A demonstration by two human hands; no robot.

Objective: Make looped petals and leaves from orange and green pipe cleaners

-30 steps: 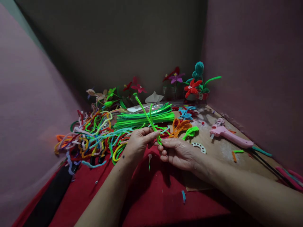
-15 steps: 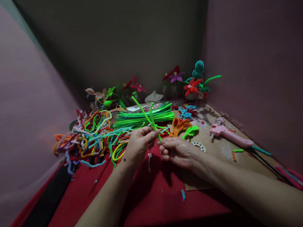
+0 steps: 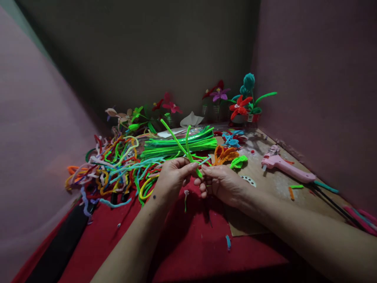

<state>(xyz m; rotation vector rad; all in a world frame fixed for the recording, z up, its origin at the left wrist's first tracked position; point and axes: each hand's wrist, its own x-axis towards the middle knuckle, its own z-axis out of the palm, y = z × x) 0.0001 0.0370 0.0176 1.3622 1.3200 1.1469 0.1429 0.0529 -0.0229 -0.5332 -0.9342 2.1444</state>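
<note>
My left hand (image 3: 172, 177) and right hand (image 3: 222, 182) both pinch the green pipe cleaner (image 3: 180, 144), grips closed, above the red table (image 3: 188, 243).

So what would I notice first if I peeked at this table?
Probably the two hands in the middle: the left hand and right hand pinch bright green pipe cleaners that stick up between them. To the left sprawls a tangled pile of colourful pipe cleaners. At the back stand little fuzzy flowers, and a pink glue gun lies on the right.
</note>
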